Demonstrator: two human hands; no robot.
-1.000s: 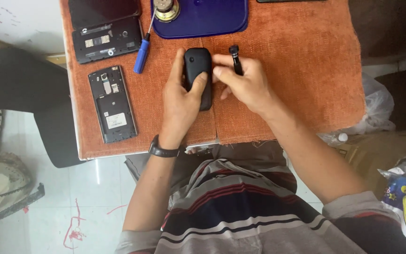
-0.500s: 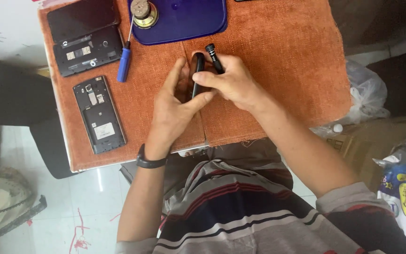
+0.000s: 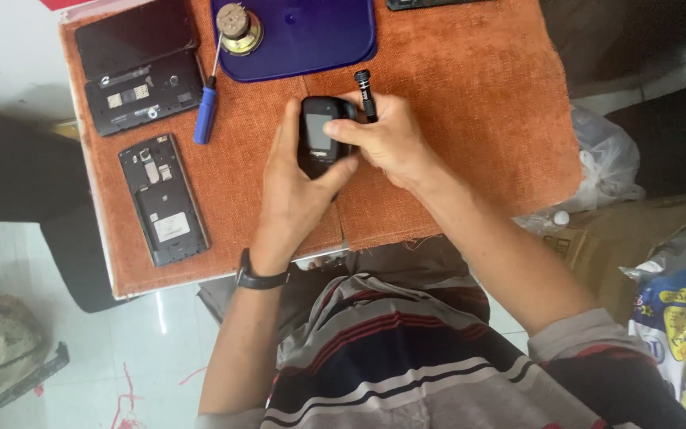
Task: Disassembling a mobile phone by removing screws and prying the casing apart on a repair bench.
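- Head view: left hand (image 3: 295, 187) cups a small black phone (image 3: 319, 143) from below, over the orange cloth (image 3: 470, 119)
- Right hand (image 3: 387, 139) pinches the phone's upper edge, a black tool (image 3: 366, 94) tucked under its fingers
- Blue screwdriver (image 3: 206, 111) lies well left

On your orange mat (image 3: 470, 119): two opened phones (image 3: 162, 199) at nine o'clock, a blue-handled screwdriver (image 3: 207, 107) and purple tray (image 3: 311, 36) at eleven.

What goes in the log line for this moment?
left hand: holds small black phone | right hand: on phone, holds black tool | blue screwdriver: on mat
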